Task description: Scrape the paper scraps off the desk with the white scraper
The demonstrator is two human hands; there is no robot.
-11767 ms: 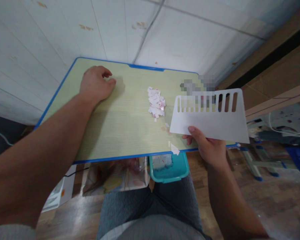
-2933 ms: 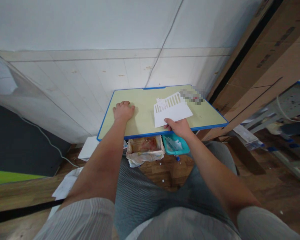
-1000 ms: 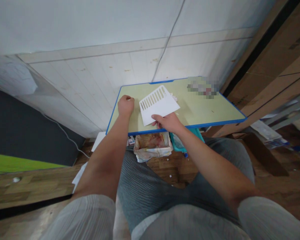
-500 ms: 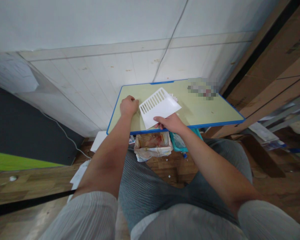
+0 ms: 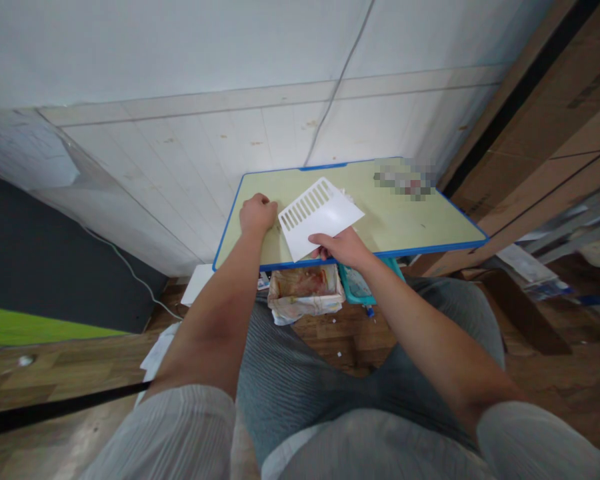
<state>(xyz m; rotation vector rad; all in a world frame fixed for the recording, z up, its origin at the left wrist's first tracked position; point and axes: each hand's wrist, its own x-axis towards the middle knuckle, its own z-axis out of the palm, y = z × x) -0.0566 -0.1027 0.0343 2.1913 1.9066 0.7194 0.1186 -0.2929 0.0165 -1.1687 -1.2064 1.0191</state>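
A thin white sheet (image 5: 325, 217) with a row of long slots along its far left edge is tilted over the table. My right hand (image 5: 343, 247) grips it by its near edge, thumb on top and fingers underneath. Its lower corner reaches the table's front edge. My left hand (image 5: 257, 213) rests on the left part of the table as a loose fist, just left of the sheet and apart from it. No object shows in that fist, though the fingertips are turned out of view. Something small, white and crumpled (image 5: 349, 195) lies partly hidden behind the sheet.
The pale table (image 5: 405, 223) has a blue rim and stands against a white wall. A blurred-out item (image 5: 405, 179) lies at its back right. Below are a lined bin (image 5: 305, 307) and a turquoise basket (image 5: 353, 287). Large cardboard boxes (image 5: 545, 113) stand at the right.
Almost nothing differs. The white sheet has tipped very slightly in my right hand, and its surface catches more light. My left hand stays in place.
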